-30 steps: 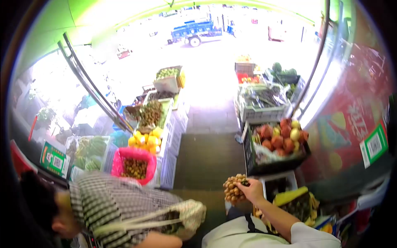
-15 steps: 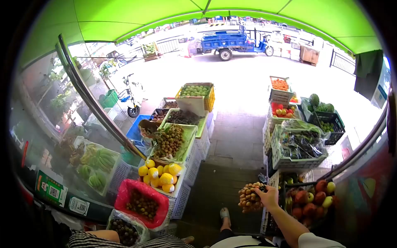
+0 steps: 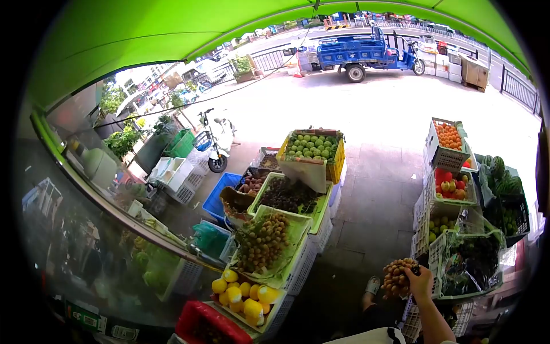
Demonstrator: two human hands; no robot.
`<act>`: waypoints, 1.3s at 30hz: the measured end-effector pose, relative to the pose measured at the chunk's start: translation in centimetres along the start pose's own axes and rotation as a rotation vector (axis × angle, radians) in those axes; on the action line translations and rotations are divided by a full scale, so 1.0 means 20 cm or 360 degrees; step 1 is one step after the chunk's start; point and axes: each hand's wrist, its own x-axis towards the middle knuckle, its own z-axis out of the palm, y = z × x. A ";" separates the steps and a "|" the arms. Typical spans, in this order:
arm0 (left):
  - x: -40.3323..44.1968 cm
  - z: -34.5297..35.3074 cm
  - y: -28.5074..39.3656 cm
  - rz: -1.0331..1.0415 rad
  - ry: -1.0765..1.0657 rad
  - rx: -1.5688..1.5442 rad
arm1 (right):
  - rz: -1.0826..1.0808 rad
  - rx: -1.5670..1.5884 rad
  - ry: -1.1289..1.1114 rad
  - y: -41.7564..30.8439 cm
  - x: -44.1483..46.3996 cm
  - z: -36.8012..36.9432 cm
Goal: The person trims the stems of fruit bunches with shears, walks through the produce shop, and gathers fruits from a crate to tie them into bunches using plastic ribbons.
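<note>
In the head view, the right hand [image 3: 421, 281] pinches a bunch of longans [image 3: 395, 279] by its stems, holding it above the ground at the lower right. The left hand is out of view, so I cannot tell its state. The bunch hangs just left of a crate [image 3: 436, 261] of dark produce under clear plastic; the person's shoe [image 3: 373, 285] is just left of the bunch.

Beyond that crate stand red fruit [image 3: 451, 187] and oranges [image 3: 448, 137]. Across the walkway, well apart from the hand, a row runs outward: yellow fruit [image 3: 243, 293], brown fruit [image 3: 264, 243], dark grapes [image 3: 288, 195] and green fruit [image 3: 312, 145]. A blue tricycle [image 3: 358, 54] stands outside.
</note>
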 end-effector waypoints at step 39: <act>3.99 1.61 2.26 -0.0860 0.0713 -0.1208 | -0.1011 -0.0272 -0.1234 -0.83 5.90 1.96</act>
